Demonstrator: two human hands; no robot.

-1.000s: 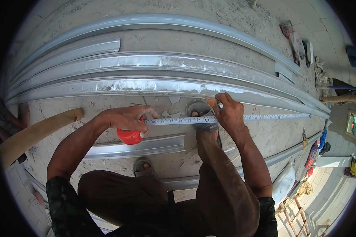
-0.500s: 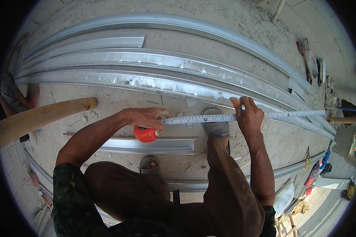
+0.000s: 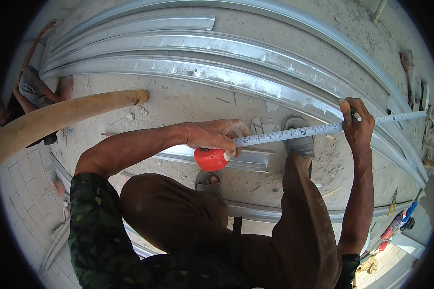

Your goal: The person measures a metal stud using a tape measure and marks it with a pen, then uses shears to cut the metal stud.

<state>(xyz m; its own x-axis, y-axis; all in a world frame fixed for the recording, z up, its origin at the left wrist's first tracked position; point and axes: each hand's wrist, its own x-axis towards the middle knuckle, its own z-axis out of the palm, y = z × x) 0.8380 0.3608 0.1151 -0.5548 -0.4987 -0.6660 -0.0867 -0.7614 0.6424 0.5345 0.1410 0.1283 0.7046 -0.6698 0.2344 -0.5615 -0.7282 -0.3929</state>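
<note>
My left hand [image 3: 219, 136] is closed around the red tape measure case [image 3: 211, 159], over a short metal channel on the floor. From the case the pale steel blade [image 3: 270, 137] runs out to the right, rising slightly, above my sandalled right foot [image 3: 300, 142]. My right hand [image 3: 359, 123] grips the blade partway along, and a slim white pen or marker [image 3: 356, 116] pokes out between its fingers. Beyond that hand the blade's free end [image 3: 423, 114] reaches over the long metal channels. What the right fingers do beneath the blade is hidden.
Long silvery metal channels [image 3: 178, 67] lie across the dusty floor ahead. The short channel [image 3: 248, 163] rests near my feet. A wooden pole [image 3: 82, 108] juts in from the left, where another person [image 3: 38, 86] sits. Yellow-handled pliers [image 3: 392, 204] lie at right.
The whole view has shifted, so the scene sits further right and higher. My hands are further apart, with more blade drawn out between them, and the blade slants up more to the right.
</note>
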